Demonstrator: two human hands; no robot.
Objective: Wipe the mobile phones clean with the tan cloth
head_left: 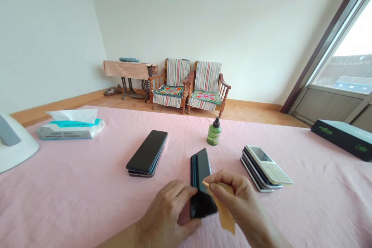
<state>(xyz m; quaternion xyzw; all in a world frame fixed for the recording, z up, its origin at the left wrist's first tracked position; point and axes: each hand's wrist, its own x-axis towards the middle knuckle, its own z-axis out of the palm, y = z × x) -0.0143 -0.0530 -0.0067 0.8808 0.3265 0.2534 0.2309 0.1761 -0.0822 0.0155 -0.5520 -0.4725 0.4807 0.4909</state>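
A black smartphone (200, 178) with a glossy screen is in front of me, its far end angled slightly away. My left hand (171, 211) grips its left side, with fingers on the long edge and the thumb by the near end. Pinched between the thumb and fingers of my right hand (234, 193) is a yellow cloth (226, 215), which hangs down over the phone's right edge. Just beyond the phone stands a green pump bottle (214, 133) with a black top.
Stacked smartphones (148, 153) lie to the left. On the right is another pile topped by a white keypad phone (266, 162). A tissue pack (71, 126), a white device (14, 143) and a black box (343, 137) also rest on the pink tablecloth (87, 197). Two armchairs (188, 85) stand beyond.
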